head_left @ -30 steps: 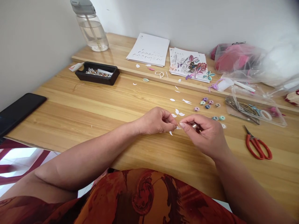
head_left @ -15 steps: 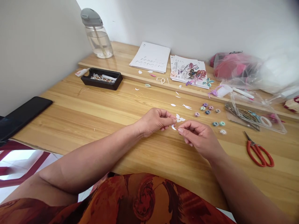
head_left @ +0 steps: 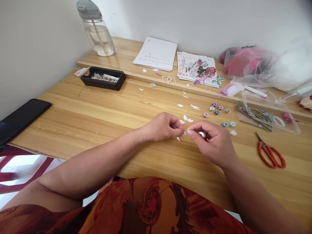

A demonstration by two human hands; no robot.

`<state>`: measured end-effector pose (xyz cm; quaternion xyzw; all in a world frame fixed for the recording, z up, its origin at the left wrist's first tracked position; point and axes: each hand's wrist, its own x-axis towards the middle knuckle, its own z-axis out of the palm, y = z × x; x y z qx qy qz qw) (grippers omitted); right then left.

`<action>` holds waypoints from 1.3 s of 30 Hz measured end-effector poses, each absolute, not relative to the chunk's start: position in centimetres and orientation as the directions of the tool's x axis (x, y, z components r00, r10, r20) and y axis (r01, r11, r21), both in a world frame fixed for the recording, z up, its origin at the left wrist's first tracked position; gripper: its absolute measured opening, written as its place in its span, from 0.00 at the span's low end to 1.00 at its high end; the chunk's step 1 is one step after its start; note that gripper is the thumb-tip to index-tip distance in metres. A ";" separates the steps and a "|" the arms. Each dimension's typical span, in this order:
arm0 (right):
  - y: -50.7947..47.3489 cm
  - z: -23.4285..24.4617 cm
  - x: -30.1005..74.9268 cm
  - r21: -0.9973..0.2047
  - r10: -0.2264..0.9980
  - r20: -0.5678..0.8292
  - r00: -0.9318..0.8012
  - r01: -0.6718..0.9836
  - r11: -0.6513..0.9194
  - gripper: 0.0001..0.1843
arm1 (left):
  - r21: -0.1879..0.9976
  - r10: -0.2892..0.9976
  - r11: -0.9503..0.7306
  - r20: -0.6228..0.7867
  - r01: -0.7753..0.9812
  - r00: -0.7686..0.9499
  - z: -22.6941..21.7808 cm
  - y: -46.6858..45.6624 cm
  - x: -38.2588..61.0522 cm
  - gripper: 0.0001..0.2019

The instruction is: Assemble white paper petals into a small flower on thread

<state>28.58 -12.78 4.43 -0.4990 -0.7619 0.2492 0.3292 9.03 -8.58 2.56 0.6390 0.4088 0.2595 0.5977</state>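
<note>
My left hand (head_left: 165, 127) is closed in a pinch, its thumb and forefinger almost meeting my right fingertips. A tiny pale bit shows between the two pinches; what it is, I cannot make out. My right hand (head_left: 213, 139) curls around a shiny silver round object (head_left: 202, 134), mostly hidden in the palm, with thumb and forefinger pressed together. Just beyond the fingertips lie white petal-shaped cut-outs (head_left: 189, 120), and another curved white piece (head_left: 178, 138) shows below them. Small bobbins of coloured thread (head_left: 217, 112) lie to the right.
Red-handled scissors (head_left: 271, 155) lie at right, near a clear plastic box (head_left: 280, 122) of tools. A black tray (head_left: 102, 83) with beads, a phone (head_left: 26, 120) and a water bottle (head_left: 98, 35) stand left. Papers (head_left: 156, 53) and ribbon flowers (head_left: 206, 76) occupy the back ledge.
My fingertips have come together, slightly nearer me and apart from the white petal pieces. My right hand has turned, and the silver object now shows in it. The view has shifted slightly.
</note>
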 end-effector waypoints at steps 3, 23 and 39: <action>-12.4 4.2 28.9 -0.763 0.943 0.168 -0.288 0.568 0.309 0.06 | 0.975 0.774 0.079 -0.193 0.210 0.603 2.7 -8.6 8.9 0.07; -12.6 3.3 28.4 -0.842 0.950 0.033 -0.312 0.503 0.194 0.09 | 0.971 0.905 0.236 -0.211 -0.025 0.371 2.6 -8.3 9.5 0.06; -13.4 4.1 28.1 -0.507 0.862 0.317 -0.396 0.697 0.507 0.04 | 0.922 0.894 -0.196 0.027 0.335 0.448 2.7 -9.0 9.4 0.05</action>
